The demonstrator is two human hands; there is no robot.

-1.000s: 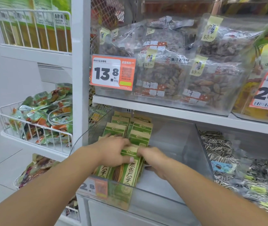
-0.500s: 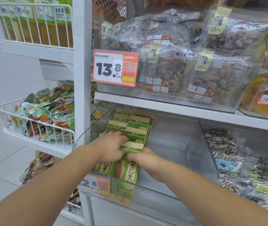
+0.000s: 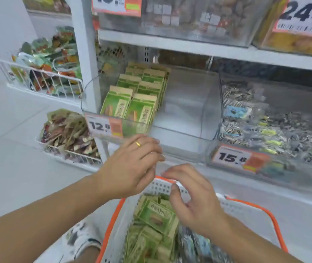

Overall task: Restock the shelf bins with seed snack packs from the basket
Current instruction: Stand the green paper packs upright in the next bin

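Flat green-and-kraft seed packs [image 3: 130, 103] stand in two rows at the left of a clear plastic bin [image 3: 208, 111], its right half bare. More packs [image 3: 155, 219] lie heaped in the perforated white, orange-rimmed basket [image 3: 254, 207] below. Left hand [image 3: 130, 168] and right hand [image 3: 193, 202] hover above it, each grip loosely apart, holding nothing.

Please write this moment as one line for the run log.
hands: left, right empty, above basket | green packs in bin | next: probably grab

Both empty hands, left [image 3: 130, 166] and right [image 3: 191, 200], hover over the basket [image 3: 113, 221] of green seed packs [image 3: 155, 219], below the half-filled clear bin [image 3: 181, 133].
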